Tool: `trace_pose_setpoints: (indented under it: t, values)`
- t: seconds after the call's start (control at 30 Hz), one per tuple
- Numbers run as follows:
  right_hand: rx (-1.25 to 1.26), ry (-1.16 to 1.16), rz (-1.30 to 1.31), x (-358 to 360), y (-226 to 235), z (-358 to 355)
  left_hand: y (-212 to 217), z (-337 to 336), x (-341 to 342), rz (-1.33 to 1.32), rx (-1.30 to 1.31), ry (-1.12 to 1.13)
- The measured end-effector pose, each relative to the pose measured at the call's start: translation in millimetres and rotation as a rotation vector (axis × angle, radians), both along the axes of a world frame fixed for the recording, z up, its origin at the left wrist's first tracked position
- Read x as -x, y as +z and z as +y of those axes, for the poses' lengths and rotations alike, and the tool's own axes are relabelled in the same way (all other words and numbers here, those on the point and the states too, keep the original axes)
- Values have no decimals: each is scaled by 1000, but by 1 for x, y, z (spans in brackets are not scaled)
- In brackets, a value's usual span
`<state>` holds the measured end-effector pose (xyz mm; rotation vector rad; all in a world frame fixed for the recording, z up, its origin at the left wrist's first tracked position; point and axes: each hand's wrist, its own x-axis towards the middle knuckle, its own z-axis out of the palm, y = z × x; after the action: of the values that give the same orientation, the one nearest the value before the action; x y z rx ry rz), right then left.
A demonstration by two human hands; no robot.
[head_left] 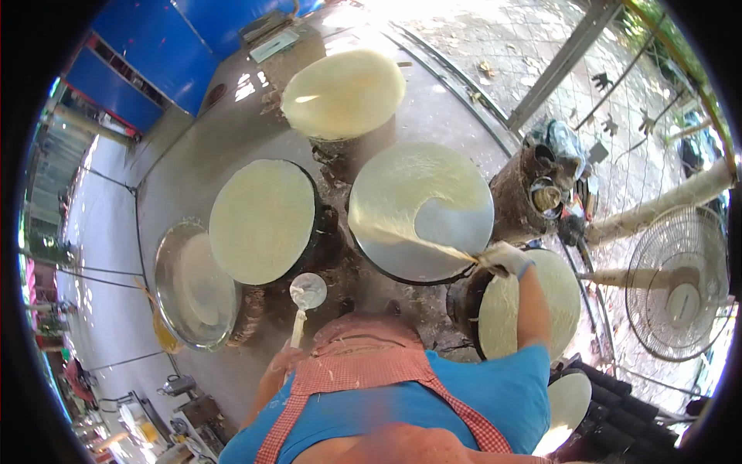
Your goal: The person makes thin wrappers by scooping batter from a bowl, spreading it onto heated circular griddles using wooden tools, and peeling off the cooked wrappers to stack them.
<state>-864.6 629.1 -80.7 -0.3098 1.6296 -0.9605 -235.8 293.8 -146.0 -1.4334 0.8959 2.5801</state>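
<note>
My left hand (pixel 284 363) is low at the left, closed round the handle of a ladle (pixel 308 291). The ladle's round bowl is coated with pale batter. Over the middle round griddle (pixel 448 224), my right hand (pixel 506 259) wears a whitish glove and grips the narrow end of a long, thin, pale spreader (pixel 410 238). The spreader reaches leftward across the griddle. Pale batter (pixel 394 182) coats the griddle's far and left part in swirled streaks; grey metal shows at the right and near side. My fingertips are partly hidden by the glove's folds.
Pale round sheets lie on the left griddle (pixel 263 220), far griddle (pixel 344 93) and right griddle (pixel 533 305). A wide metal basin (pixel 164 286) of whitish liquid stands left. A fan (pixel 680 290), a rusty drum (pixel 516 193) and a wire fence (pixel 572 62) are on the right.
</note>
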Motion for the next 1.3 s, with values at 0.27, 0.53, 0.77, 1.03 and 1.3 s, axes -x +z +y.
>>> trace_pose_setpoints:
  t: [0.27,0.53,0.77,1.03,1.3]
  values:
    - [57,-74,282,-11,32,-124,2,-9,-20,103,-68,-115]
    - [-278,-203,160,-137,71,91,-27,-71,-52,94,-149,-353]
    - [166,-1003,689,-393,-40,-55,24,-132,-46,109,-420,-383]
    - [-636,-488,1154,-427,-41,-146,109,-141,-79,440,-244,-477]
    - [-344,-724,978,-419,-38,-195,135,-124,-82,568,-422,-294]
